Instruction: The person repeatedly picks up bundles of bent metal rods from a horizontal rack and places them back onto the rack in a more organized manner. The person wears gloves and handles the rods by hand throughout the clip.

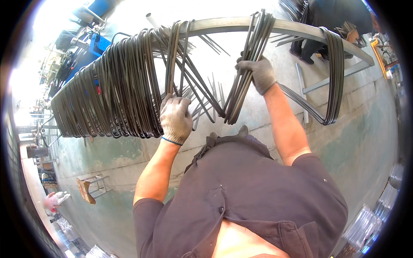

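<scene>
Dark bent metal rods hang over a long grey metal rail (219,25) in front of me. My right hand (259,74), in a grey work glove, is closed around a bundle of bent rods (239,95) that slants down from the rail. To its left, my left hand (176,117), gloved too, is closed on a few bent rods (171,64) next to a tightly packed row of the same rods (112,86). Between my hands several rods cross at an angle and meet near the lower end of the right bundle.
Another bundle of bent rods (335,77) hangs near the rail's right end. Beyond it stands a person in dark clothing (340,17). A small stool (86,190) is on the floor at lower left. Blue machinery (100,44) lies behind the packed row.
</scene>
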`<state>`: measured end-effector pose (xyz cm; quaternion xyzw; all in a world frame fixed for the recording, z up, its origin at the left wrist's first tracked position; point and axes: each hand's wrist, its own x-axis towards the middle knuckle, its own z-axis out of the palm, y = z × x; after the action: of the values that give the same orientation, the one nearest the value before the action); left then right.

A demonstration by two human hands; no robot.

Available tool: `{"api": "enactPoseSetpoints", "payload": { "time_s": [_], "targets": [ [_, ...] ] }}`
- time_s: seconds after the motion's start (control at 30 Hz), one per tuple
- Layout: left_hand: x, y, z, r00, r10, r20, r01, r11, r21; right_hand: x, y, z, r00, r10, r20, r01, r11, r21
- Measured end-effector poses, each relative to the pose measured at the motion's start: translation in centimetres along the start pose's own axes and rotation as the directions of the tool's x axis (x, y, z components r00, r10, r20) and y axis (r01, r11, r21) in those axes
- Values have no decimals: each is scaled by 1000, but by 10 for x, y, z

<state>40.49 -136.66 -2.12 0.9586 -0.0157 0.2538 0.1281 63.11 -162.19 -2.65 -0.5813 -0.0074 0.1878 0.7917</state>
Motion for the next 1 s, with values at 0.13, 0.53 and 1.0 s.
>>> {"api": "enactPoseSetpoints", "payload": {
  "time_s": [0.13, 0.53, 1.0],
  "targets": [
    [31, 53, 14, 995, -34, -99, 4, 956, -292, -45, 37, 18, 994, 83, 67, -97, 964, 247],
    [8, 53, 60, 952, -103, 289, 164, 967, -194, -88, 2, -21, 965, 228, -128, -260, 886, -385],
    [61, 70, 127, 938, -339, -76, 267, 844, -466, -75, 24, -83, 994, 106, -23, -108, 988, -108]
  ]
}}
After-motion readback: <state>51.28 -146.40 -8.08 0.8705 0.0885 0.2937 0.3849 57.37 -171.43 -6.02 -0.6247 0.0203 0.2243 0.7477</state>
